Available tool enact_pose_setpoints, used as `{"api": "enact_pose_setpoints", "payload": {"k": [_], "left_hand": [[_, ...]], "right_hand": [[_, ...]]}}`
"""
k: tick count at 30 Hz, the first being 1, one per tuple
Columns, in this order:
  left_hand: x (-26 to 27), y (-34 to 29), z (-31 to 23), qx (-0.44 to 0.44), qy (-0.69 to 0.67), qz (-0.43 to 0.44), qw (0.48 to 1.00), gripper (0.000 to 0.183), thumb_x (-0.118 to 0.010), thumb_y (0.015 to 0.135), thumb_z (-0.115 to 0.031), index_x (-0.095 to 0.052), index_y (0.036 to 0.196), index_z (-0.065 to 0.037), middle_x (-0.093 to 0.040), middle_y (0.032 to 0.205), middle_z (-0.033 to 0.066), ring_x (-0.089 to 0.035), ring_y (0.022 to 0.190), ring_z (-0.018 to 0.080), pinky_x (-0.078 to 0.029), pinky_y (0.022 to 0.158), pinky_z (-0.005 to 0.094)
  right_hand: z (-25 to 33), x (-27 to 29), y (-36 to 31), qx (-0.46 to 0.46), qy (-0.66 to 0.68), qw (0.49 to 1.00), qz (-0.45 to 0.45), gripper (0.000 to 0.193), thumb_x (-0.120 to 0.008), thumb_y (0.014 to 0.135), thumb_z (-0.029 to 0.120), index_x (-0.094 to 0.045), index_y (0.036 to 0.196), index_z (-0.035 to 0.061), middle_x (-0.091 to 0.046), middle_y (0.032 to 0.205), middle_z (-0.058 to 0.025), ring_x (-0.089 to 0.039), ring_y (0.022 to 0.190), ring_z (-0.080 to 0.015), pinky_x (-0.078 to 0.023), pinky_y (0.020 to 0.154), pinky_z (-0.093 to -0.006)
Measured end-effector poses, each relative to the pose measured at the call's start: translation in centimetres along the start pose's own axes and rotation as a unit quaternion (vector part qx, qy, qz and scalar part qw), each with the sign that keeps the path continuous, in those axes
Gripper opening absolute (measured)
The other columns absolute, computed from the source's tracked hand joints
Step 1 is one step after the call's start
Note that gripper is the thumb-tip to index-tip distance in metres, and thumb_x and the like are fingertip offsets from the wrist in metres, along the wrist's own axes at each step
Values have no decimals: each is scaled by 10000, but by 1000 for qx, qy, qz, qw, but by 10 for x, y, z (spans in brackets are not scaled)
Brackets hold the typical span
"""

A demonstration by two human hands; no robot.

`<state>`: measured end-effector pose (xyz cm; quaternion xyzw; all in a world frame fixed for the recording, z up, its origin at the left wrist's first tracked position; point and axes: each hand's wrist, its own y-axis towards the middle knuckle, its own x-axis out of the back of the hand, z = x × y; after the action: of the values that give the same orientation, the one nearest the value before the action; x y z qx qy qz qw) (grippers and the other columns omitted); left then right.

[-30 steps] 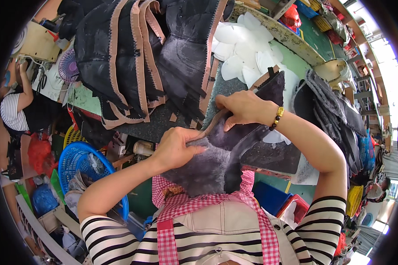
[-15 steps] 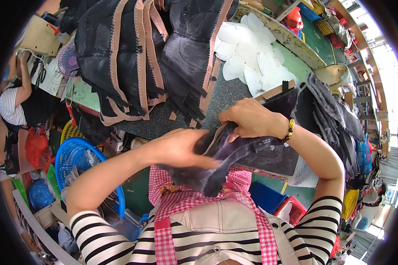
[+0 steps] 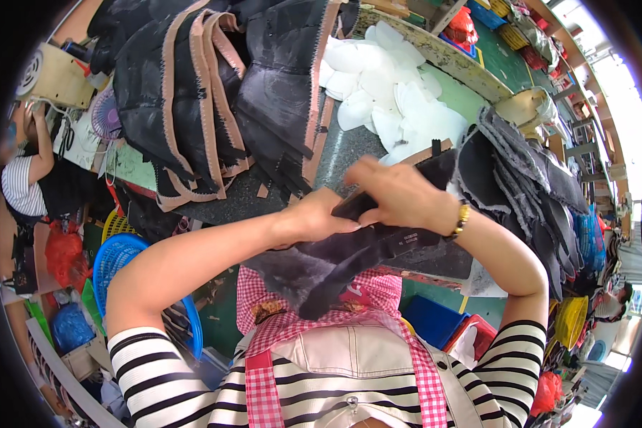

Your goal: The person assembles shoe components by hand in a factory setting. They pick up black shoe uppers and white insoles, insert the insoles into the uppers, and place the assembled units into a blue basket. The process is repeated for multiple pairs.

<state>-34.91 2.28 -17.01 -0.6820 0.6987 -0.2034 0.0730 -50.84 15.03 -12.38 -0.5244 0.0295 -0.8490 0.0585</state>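
Note:
A black, fuzzy-faced boot upper (image 3: 299, 274) lies across the near edge of the dark work table (image 3: 335, 157), its lower part drooping over my checked apron. My left hand (image 3: 312, 216) grips its folded upper edge, thumb pointing right. Close beside it, my right hand (image 3: 410, 198) pinches the same edge with thumb and fingers; its fingertips are slightly blurred. The piece's right end reaches up past my right wrist, with a tan strip along its top. What lies inside the fold is hidden by my hands.
Black pieces with tan zigzag-stitched edges (image 3: 278, 93) are heaped at the back left. Thin white cut shapes (image 3: 385, 85) lie at the back middle. Grey fuzzy pieces (image 3: 528, 171) are stacked at right. A blue basket (image 3: 118, 260) stands at left; another person (image 3: 28, 178) sits beyond it.
My left hand has moved up and right from the loose flap to grip the folded edge near my right hand. My right hand has shifted slightly; the edge is now folded over more.

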Motion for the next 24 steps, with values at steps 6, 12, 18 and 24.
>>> {"api": "enact_pose_setpoints", "payload": {"k": [6,12,18,24], "left_hand": [[-3,-1,-28,194,91,-15,977,256,-712,818,-202,-689,902,39,-652,739,70,-585,674,117,-457,619,323],[-6,12,-33,257,128,-8,958,265,-722,792,-163,-688,931,60,-662,793,100,-605,730,155,-475,666,331],[0,15,-20,246,9,30,969,298,-689,829,-125,-660,1075,41,-674,933,98,-608,846,146,-472,753,309],[8,25,-22,283,-68,74,954,307,-712,819,-164,-665,1030,53,-672,898,88,-599,785,143,-472,694,307]], "right_hand": [[16,31,-24,-90,-177,965,168,353,-743,754,329,-588,878,38,-653,730,-109,-652,800,-345,-485,710,-458],[-20,25,-2,-95,90,927,351,433,-687,810,386,-637,987,-7,-648,796,-195,-638,821,-363,-480,718,-431],[-35,2,6,-157,56,955,246,407,-687,809,437,-707,946,54,-663,767,-174,-644,810,-360,-478,711,-427],[-31,-13,8,-139,-30,969,205,371,-714,765,410,-695,915,71,-691,876,-155,-662,891,-341,-509,764,-434]]}}
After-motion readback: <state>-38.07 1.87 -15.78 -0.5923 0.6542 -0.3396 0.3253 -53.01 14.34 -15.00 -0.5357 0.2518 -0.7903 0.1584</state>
